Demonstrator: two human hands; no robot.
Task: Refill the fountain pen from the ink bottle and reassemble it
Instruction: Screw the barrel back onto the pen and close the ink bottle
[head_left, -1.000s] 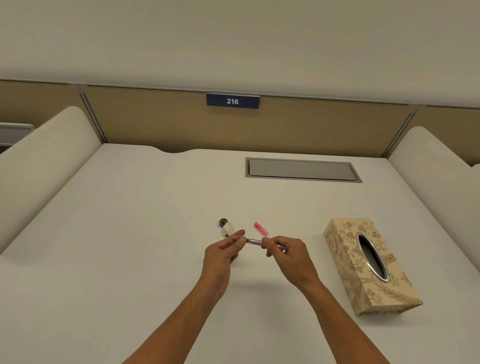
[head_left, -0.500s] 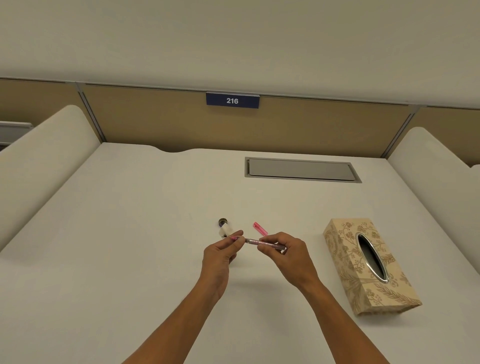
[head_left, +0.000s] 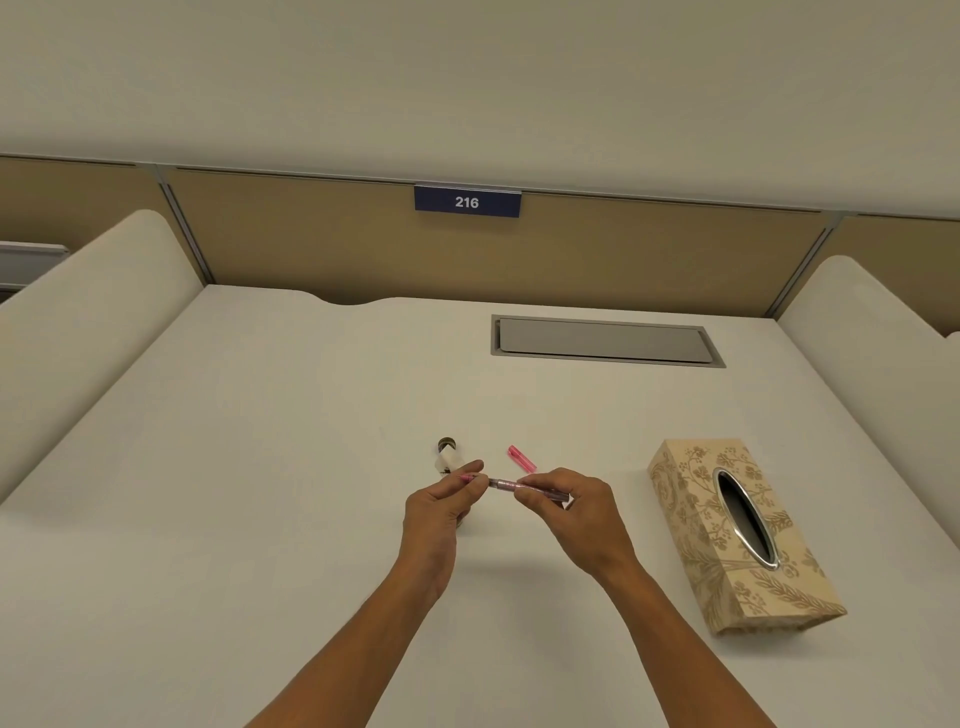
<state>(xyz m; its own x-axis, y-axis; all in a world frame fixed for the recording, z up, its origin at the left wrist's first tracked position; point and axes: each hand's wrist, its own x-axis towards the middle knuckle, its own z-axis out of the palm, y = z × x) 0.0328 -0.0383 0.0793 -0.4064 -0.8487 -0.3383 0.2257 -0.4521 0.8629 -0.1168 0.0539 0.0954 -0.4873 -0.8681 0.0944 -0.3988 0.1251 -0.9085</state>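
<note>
Both hands above worktop (head_left: 260, 467): left hand (head_left: 441, 506) fingers pinch the pen's pink front section (head_left: 469, 478), right hand (head_left: 576, 512) fingers pinch barrel (head_left: 530, 488); ink bottle (head_left: 448, 457) just beyond left fingers; likely unscrewing, next needs counter-twist and pull apart.

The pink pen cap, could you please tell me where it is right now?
In the head view, the pink pen cap lies on the desk, just beyond the right hand and right of the ink bottle.
</note>
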